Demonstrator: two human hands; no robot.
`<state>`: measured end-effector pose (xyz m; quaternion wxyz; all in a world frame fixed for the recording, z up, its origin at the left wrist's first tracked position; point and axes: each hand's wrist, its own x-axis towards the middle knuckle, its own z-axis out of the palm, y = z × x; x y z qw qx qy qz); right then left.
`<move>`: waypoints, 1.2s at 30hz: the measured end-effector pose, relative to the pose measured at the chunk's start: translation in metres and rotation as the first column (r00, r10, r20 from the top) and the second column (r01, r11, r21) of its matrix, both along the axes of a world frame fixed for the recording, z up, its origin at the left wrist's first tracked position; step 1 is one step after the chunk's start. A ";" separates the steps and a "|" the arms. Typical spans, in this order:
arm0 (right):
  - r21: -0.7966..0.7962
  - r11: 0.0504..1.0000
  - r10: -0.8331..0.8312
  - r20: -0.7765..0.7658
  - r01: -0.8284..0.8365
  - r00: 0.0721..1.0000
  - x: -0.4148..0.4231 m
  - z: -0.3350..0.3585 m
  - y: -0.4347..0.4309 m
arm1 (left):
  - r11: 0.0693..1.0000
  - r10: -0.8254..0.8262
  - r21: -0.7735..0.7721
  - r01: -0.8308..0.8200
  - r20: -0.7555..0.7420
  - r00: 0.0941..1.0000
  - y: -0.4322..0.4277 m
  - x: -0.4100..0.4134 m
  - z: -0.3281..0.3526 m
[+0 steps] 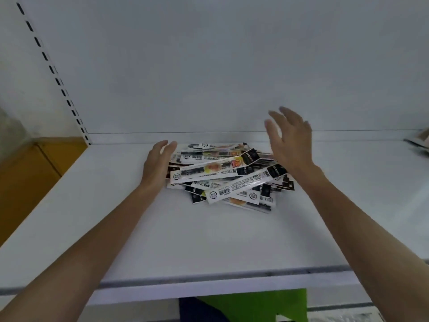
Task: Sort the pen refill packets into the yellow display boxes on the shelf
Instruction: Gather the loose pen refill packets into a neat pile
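Pile: the pen refill packets [229, 175] lie in one loose heap on the white shelf [209, 235], towards its back, close to the back panel [209, 66]. They cross one another at many angles.
Top of pile: one long white packet with barcodes [243, 185] lies slanted over the others, its black end pointing up and to the right. Just behind it lies another long packet with an orange picture [212, 169].
Left hand: the left hand [157, 165] stands on its edge at the left side of the heap. The fingers are straight and close together, and the palm faces the packets and seems to touch them. It grasps nothing.
Right hand: the right hand [290, 140] is lifted above the right side of the heap, apart from the packets. The fingers are spread and only a little bent, and nothing is in them. The hand is a bit blurred.
Arms: both forearms are bare and reach over the front edge of the shelf.
Left of shelf: a slotted upright [53, 74] runs up beside the back panel, and below it is an ochre-yellow block [32, 177]; I cannot tell what it is.
Right edge: a small object [419, 140] lies on the shelf, cut off by the frame, well apart from the heap.
Below shelf: a green sheet [260, 303] shows under the front edge.
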<state>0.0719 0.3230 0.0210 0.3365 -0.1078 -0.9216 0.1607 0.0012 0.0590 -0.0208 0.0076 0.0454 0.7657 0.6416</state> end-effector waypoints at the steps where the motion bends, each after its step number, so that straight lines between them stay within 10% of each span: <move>1: -0.097 0.988 -0.122 -0.026 0.119 0.992 0.005 -0.003 0.017 | 0.999 -0.022 -0.047 0.020 -0.048 0.999 0.000 0.004 0.003; 5: -0.393 0.829 -0.270 0.341 0.398 0.900 0.015 -0.044 0.045 | 0.701 -0.486 -0.706 0.099 -0.370 0.792 0.014 0.051 0.017; 9: -0.447 0.834 -0.186 0.325 0.324 0.927 0.007 -0.052 0.024 | 0.280 -0.746 -0.960 0.021 -0.203 0.635 0.044 0.078 0.005; 13: -0.620 0.780 0.076 0.236 0.090 0.969 -0.007 -0.038 0.008 | 0.264 -0.705 -0.963 -0.063 -0.237 0.669 0.037 0.051 0.001; 20: -0.339 0.933 0.241 0.332 -0.123 0.912 -0.032 -0.021 -0.001 | 0.197 -0.702 -0.974 -0.110 -0.219 0.678 0.035 0.032 0.010; 23: -0.108 0.980 0.196 0.446 -0.165 0.873 -0.049 -0.019 -0.015 | 0.186 -0.755 -0.971 -0.151 -0.239 0.610 0.044 0.030 0.009; 26: -0.263 0.939 0.311 0.373 -0.222 0.874 -0.058 -0.014 -0.031 | 0.190 -0.823 -0.963 -0.190 -0.262 0.504 0.052 0.028 0.007; 30: -0.324 0.946 0.093 0.339 0.024 0.936 -0.060 -0.005 -0.005 | 0.181 -0.788 -0.963 -0.201 -0.264 0.556 0.053 0.024 0.009; 33: -0.228 0.917 -0.134 0.595 0.326 0.793 -0.052 -0.022 0.018 | 0.142 -0.767 -0.976 -0.168 -0.215 0.605 0.052 0.023 0.009; 36: -0.308 0.922 -0.004 0.597 0.233 0.802 -0.054 -0.028 0.004 | 0.138 -0.787 -0.977 -0.165 -0.210 0.580 0.060 0.019 0.011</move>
